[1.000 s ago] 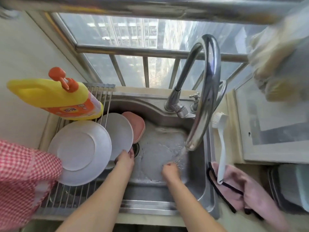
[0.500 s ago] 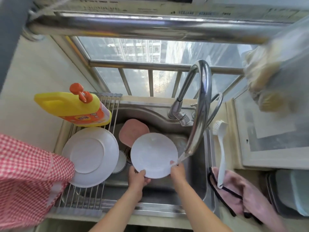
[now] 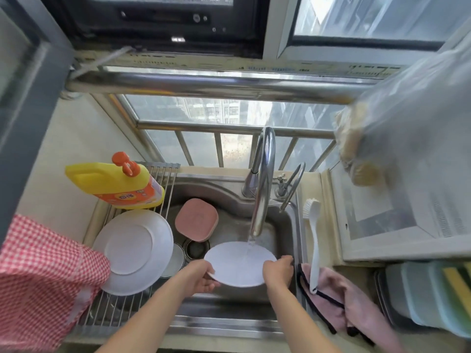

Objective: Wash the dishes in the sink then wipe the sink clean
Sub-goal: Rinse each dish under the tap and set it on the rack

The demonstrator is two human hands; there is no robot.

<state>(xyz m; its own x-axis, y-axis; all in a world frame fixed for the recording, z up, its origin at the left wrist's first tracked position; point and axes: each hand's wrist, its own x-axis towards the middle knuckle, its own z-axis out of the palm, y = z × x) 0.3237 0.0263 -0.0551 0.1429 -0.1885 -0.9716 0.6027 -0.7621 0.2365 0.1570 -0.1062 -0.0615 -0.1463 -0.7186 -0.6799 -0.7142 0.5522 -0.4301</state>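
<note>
Hands both grip one white plate [image 3: 238, 266] over sink [image 3: 224, 324], under faucet [image 3: 262, 184] stream: left hand [image 3: 200, 277] curled on left rim, right hand [image 3: 279, 271] on right rim. Second, larger white plate [image 3: 132, 250] on drying rack [image 3: 112, 312]; small white dish [image 3: 175, 261] beside it. One pink container [image 3: 196, 219] in sink. One yellow detergent bottle [image 3: 114, 184], label unreadable. One white brush [image 3: 314, 240] on pink cloth [image 3: 356, 307]

Daylight enters a barred window [image 3: 229, 138] above a pale beige counter [image 3: 58, 179]. A steel rail [image 3: 204, 85] spans overhead; tower blocks show beyond the glass.
</note>
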